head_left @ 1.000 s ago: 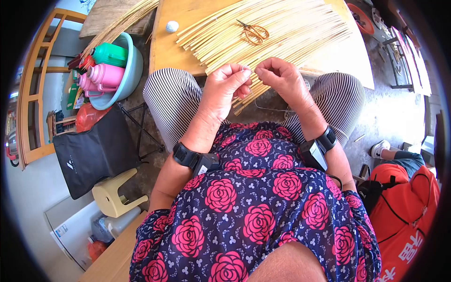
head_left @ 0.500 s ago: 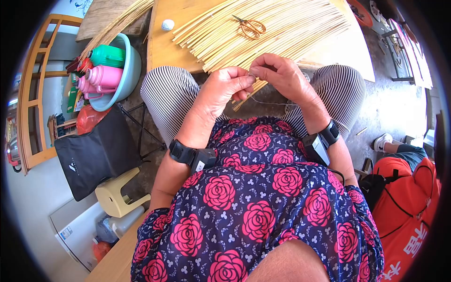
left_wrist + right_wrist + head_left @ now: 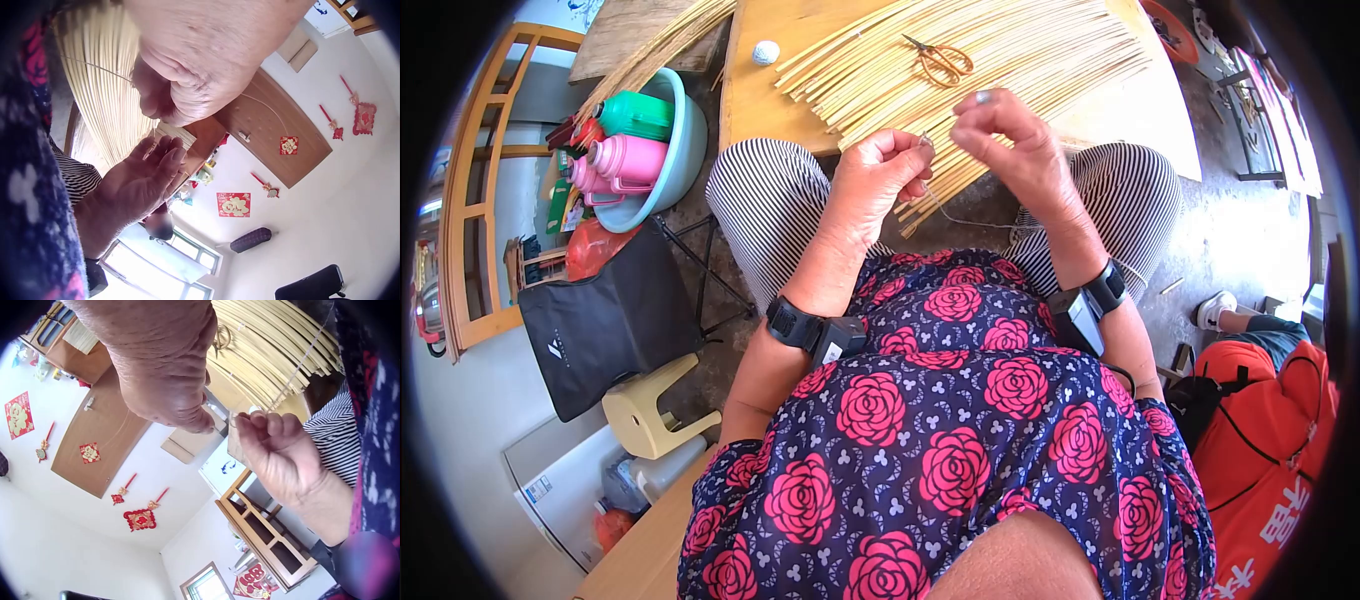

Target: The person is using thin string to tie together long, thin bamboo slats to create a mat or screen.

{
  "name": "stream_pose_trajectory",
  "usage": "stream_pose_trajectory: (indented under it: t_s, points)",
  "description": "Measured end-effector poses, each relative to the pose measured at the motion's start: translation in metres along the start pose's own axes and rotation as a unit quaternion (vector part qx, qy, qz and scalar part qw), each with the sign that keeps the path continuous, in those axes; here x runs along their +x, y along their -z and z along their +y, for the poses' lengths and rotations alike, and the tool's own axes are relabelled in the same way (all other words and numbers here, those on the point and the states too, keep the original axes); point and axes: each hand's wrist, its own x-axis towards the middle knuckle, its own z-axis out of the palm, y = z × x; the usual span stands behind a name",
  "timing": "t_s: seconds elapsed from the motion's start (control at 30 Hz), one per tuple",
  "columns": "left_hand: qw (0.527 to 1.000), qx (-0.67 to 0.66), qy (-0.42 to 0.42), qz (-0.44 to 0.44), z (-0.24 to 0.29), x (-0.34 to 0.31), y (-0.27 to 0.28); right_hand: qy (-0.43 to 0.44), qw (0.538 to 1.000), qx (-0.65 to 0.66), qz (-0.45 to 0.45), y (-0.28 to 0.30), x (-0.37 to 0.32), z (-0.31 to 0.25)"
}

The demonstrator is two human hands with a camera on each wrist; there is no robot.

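My left hand (image 3: 875,180) pinches a thin pale cord (image 3: 950,215) between thumb and forefinger, with a small loop at the fingertips. From there the cord trails toward the right forearm; the right wrist view shows it running taut-looking from the left fingers. Raised just to the right, my right hand (image 3: 1025,150) has its thumb and forefinger apart and its fingers loosely bent. Something small and shiny shows on one right finger in the left wrist view. Beyond both hands lies a wide layer of thin pale sticks (image 3: 1040,70), with brown-handled scissors (image 3: 943,65) on top.
A white ball (image 3: 766,52) sits on the wooden table (image 3: 750,110), left of the sticks. On the left, a blue basin (image 3: 685,140) holds pink and green flasks, near a black bag (image 3: 610,320) and a cream stool (image 3: 635,415). A red bag (image 3: 1260,440) is at right.
The right hand has parted from the left fingertips, moving up and to the right with its fingers spread. The left hand keeps its pinch and has barely moved.
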Motion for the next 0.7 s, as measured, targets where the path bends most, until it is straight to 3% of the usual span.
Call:
stream_pose_trajectory:
  t_s: [0.07, 0.17, 0.27, 0.37, 0.47, 0.7]
  points:
    - [1.000, -0.008, -0.018, 0.004, 0.0014, -0.0010, -0.0028, 0.084, 0.994, -0.068, -0.024, -0.0065, -0.0004, -0.0050]
    - [0.999, 0.000, -0.032, 0.006, 0.0000, 0.0000, -0.0041, 0.082, 0.988, -0.134, -0.010, -0.0108, -0.0008, -0.0031]
    - [0.999, 0.006, -0.038, 0.005, 0.0011, 0.0001, -0.0049, 0.058, 0.988, -0.134, 0.040, -0.0093, 0.0015, -0.0046]
    - [0.999, 0.003, -0.047, 0.006, -0.0005, 0.0002, -0.0046, -0.040, 0.998, -0.051, -0.017, -0.0060, -0.0001, -0.0038]
    - [0.999, 0.004, -0.053, 0.006, -0.0028, 0.0008, -0.0050, -0.073, 0.993, -0.079, -0.057, -0.0091, -0.0010, -0.0069]
    - [0.998, 0.016, -0.054, 0.006, -0.0026, -0.0002, -0.0078, -0.037, 0.995, -0.081, -0.039, -0.0104, -0.0012, 0.0023]
